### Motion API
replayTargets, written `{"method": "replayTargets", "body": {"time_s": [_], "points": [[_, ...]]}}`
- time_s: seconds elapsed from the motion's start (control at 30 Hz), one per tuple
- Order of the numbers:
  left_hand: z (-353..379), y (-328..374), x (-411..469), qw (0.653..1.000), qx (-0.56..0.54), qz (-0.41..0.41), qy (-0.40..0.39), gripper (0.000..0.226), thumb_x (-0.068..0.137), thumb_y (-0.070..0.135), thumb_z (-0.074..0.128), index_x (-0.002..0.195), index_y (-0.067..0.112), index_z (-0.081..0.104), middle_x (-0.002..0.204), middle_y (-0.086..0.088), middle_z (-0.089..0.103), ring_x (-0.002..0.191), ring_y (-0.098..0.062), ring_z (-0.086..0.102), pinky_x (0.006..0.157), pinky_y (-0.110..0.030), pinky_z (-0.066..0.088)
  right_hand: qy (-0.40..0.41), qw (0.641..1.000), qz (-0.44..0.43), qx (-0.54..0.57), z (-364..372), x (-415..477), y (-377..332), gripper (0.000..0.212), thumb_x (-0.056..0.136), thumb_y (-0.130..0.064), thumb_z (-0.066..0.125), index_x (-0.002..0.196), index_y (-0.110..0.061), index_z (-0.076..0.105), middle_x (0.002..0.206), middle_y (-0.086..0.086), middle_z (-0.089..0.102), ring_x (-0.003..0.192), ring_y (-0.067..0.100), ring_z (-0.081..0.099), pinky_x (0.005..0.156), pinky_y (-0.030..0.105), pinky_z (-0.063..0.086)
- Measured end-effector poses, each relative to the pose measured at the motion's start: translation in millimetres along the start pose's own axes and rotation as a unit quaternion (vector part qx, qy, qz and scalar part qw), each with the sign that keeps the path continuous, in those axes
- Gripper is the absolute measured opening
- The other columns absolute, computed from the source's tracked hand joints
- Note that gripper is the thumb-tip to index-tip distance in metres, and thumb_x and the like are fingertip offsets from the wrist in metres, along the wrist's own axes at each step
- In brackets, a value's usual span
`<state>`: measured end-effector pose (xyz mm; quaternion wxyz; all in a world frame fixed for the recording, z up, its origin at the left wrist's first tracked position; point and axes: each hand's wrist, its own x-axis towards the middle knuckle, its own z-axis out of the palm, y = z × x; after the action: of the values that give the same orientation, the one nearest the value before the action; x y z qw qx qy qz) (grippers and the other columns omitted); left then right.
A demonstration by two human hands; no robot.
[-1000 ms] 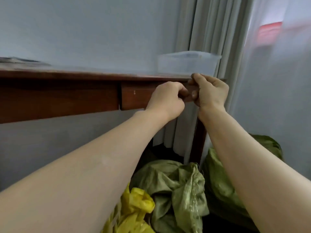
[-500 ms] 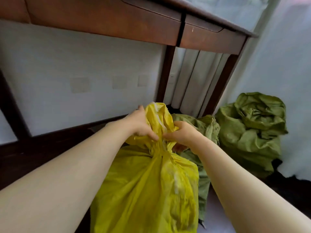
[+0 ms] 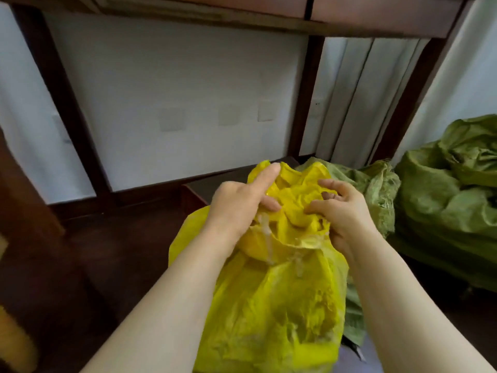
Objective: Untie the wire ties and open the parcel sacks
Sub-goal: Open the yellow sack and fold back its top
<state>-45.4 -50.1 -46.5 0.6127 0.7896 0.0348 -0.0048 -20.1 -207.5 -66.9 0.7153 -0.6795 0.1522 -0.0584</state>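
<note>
Seen from above: two bare forearms, uncovered as far as the frame's lower edge; left hand (image 3: 236, 208) and right hand (image 3: 347, 214) likewise bare, fingers slim.

Dark floor (image 3: 121, 251) bears yellow sack (image 3: 282, 305), near green sack (image 3: 376, 189) and far green sack (image 3: 443, 200).
</note>
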Motion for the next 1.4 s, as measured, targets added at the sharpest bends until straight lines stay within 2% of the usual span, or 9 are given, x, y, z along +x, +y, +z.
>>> {"method": "replayTargets", "body": {"time_s": [0.2, 0.43, 0.53, 0.63, 0.73, 0.93, 1.1, 1.23, 1.4], "points": [[29.0, -21.7, 7.6, 0.907, 0.412, -0.043, 0.072, 0.101, 0.068, 0.056, 0.070, 0.147, 0.025, 0.015, 0.151, -0.002, 0.025, 0.137, -0.029, 0.023, 0.106, -0.043, 0.027, -0.018, 0.983, -0.104, -0.148, -40.2, -0.6, -19.6, 0.056, 0.072, 0.011, 0.055, 0.112, -0.026, 0.064, 0.107, 0.010, 0.064, 0.082, 0.031, 0.064, 0.075, 0.053, 0.056], [20.8, -18.6, 10.3, 0.993, 0.002, -0.107, 0.038, 0.081, 0.054, 0.012, 0.069, 0.133, 0.009, 0.047, 0.110, -0.011, 0.064, 0.095, -0.027, 0.062, 0.077, -0.033, 0.054, 0.005, 0.942, -0.196, -0.271, -80.2, -19.2, -59.5, 0.048, 0.074, 0.006, 0.046, 0.096, -0.028, 0.071, 0.095, 0.003, 0.062, 0.067, 0.019, 0.053, 0.053, 0.025, 0.043], [11.1, -7.8, 0.4, 0.993, -0.099, -0.059, 0.038, 0.053, 0.067, -0.024, 0.048, 0.117, -0.007, 0.056, 0.073, -0.012, 0.061, 0.055, -0.018, 0.062, 0.042, -0.022, 0.050, -0.018, 0.818, -0.118, -0.563, -81.4, -26.3, -70.6, 0.042, 0.076, -0.015, 0.047, 0.111, -0.026, 0.067, 0.121, 0.004, 0.059, 0.104, 0.030, 0.056, 0.089, 0.044, 0.049], [2.0, -9.6, -7.6, 0.994, -0.105, 0.011, 0.026, 0.044, 0.072, -0.029, 0.032, 0.113, -0.023, 0.046, 0.040, -0.004, 0.051, 0.026, -0.008, 0.048, 0.030, -0.014, 0.038, 0.083, 0.746, -0.221, -0.622, -70.5, -39.3, -85.3, 0.039, 0.080, -0.019, 0.050, 0.116, -0.029, 0.064, 0.142, 0.003, 0.044, 0.135, 0.036, 0.031, 0.110, 0.062, 0.015], [-1.1, -7.0, -12.8, 0.993, -0.116, -0.016, -0.010, 0.016, 0.070, -0.029, 0.027, 0.066, -0.020, 0.040, 0.037, -0.008, 0.030, 0.018, -0.007, 0.029, 0.033, -0.006, 0.028, 0.011, 0.772, -0.373, -0.514, -48.3, -49.4, -82.9, 0.036, 0.088, -0.025, 0.056, 0.124, -0.026, 0.060, 0.146, 0.001, 0.041, 0.133, 0.024, 0.037, 0.112, 0.039, 0.023], [3.0, 5.4, -17.2, 0.996, -0.042, -0.043, -0.061, 0.024, 0.058, -0.005, 0.041, 0.051, 0.011, 0.025, 0.029, 0.004, 0.025, 0.029, -0.013, 0.026, 0.035, -0.006, 0.022, -0.171, 0.831, -0.177, -0.499, -21.3, -26.7, -28.8, 0.112, 0.073, -0.037, 0.076, 0.150, -0.026, -0.003, 0.159, 0.002, -0.014, 0.146, 0.021, 0.010, 0.112, 0.034, 0.024], [8.2, 9.4, -12.8, 0.968, -0.102, -0.140, -0.180, 0.030, 0.059, 0.027, 0.076, 0.071, 0.001, 0.065, 0.051, -0.009, 0.065, 0.049, -0.017, 0.064, 0.073, -0.032, 0.057, -0.255, 0.910, -0.048, -0.324, -28.4, -14.4, -11.3, 0.098, 0.052, -0.048, 0.086, 0.136, -0.037, 0.037, 0.134, -0.006, 0.052, 0.122, 0.020, 0.052, 0.102, 0.041, 0.044], [7.9, -11.9, -2.0, 0.984, -0.106, -0.137, -0.049, 0.076, 0.044, 0.060, 0.080, 0.098, 0.008, 0.072, 0.089, -0.013, 0.074, 0.081, -0.028, 0.071, 0.084, -0.042, 0.054, -0.246, 0.927, -0.036, -0.281, -27.3, -8.8, -8.2, 0.099, 0.046, -0.053, 0.083, 0.134, -0.030, 0.043, 0.124, -0.005, 0.060, 0.111, 0.019, 0.060, 0.097, 0.043, 0.049], [-10.7, -21.0, 18.4, 0.946, -0.263, -0.176, 0.067, 0.032, 0.089, 0.045, 0.053, 0.092, 0.014, 0.062, 0.061, -0.003, 0.070, 0.050, -0.018, 0.067, 0.045, -0.025, 0.054, -0.137, 0.919, -0.092, -0.357, -37.7, 4.1, -4.9, 0.074, 0.078, -0.011, 0.070, 0.142, -0.028, 0.037, 0.122, 0.003, 0.057, 0.103, 0.020, 0.060, 0.083, 0.030, 0.052]]}}
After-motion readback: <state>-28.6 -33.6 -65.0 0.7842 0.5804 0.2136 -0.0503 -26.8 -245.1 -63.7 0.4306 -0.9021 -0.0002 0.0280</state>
